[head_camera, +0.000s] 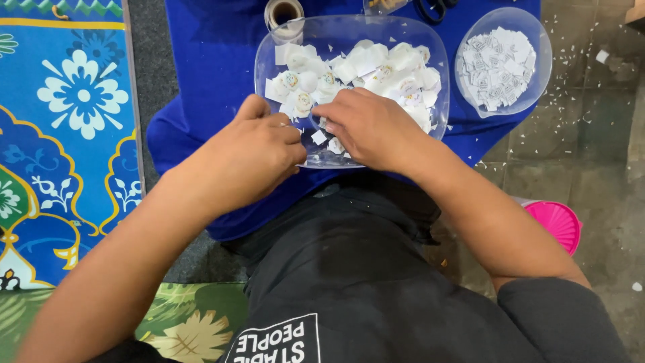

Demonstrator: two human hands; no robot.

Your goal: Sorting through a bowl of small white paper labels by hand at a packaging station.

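Your left hand (252,151) curls knuckles-up at the near edge of the clear, rounded-square plastic tray (430,50), fingertips pinched (on what, I cannot tell). Your right hand (369,128) lies palm-down, loosely bent, touching the small white cut-paper pieces (366,67) heaped inside, on the blue cloth (208,60).

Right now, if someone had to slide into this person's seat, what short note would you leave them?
Left hand: fingers curled at the near edge of the clear square tray; whether it pinches anything is hidden.
Right hand: resting inside the tray on the small white paper cut-outs.
Round clear bowl at the right holds a heap of cut paper pieces.
Tape roll and scissors lie beyond the tray on the blue cloth.
Many cut-outs remain in the tray.
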